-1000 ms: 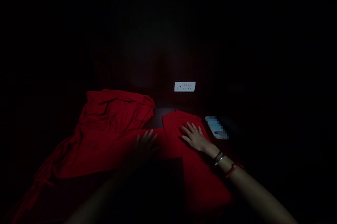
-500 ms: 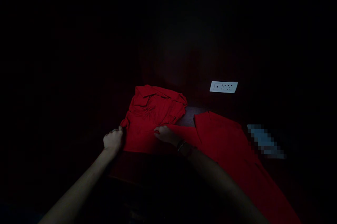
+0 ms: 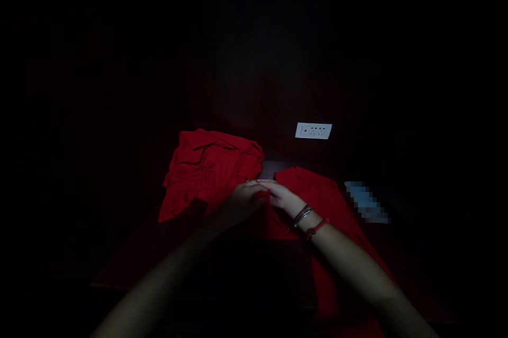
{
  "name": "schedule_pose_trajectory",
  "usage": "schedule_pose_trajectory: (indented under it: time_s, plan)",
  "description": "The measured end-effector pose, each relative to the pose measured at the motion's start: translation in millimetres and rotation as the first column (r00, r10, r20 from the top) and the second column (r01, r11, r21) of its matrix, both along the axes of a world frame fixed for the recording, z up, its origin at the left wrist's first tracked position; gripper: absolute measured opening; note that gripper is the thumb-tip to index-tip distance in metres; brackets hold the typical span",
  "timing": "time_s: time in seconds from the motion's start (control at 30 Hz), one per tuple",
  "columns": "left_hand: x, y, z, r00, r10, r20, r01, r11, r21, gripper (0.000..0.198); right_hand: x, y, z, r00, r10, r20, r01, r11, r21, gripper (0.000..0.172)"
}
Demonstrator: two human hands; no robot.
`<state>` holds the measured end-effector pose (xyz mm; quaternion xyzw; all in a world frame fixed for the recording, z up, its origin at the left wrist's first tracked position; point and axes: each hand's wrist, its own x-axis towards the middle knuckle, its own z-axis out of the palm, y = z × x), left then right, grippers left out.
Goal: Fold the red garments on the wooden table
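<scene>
Meeting at the middle of the dark counter (image 3: 278, 167), the left hand (image 3: 238, 206) and right hand (image 3: 283, 198) are closed on the red cloth (image 3: 206, 174), its edge apparently gathered for folding.

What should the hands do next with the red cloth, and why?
Probably draw the pinched edge across and lay it flat. Both the left hand and the right hand meet at the middle of the red cloth, seeming to hold a fold between them, though the dim light hides the exact grip. The bunched part behind looks crumpled, while the strip of red cloth on the right lies smoother.
</scene>
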<state>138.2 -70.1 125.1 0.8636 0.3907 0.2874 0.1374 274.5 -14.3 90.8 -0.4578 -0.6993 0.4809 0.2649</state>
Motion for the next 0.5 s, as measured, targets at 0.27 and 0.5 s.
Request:
schedule_pose_trajectory:
  time_s: [0.27, 0.5]
  plan:
    - [10.5, 19.1, -68.0, 0.988, 0.113, -0.105, -0.105, 0.991, 0.081, 0.043, 152.7, 4.0, 21.4, 0.947, -0.32, 0.026, 0.318, 0.947, 0.04, 0.034]
    - [37.0, 26.1, -118.5, 0.903, 0.113, -0.414, -0.093, 0.993, 0.07, 0.033, 212.2, -10.7, 10.4, 0.826, -0.415, 0.381, 0.391, 0.909, 0.142, 0.043]
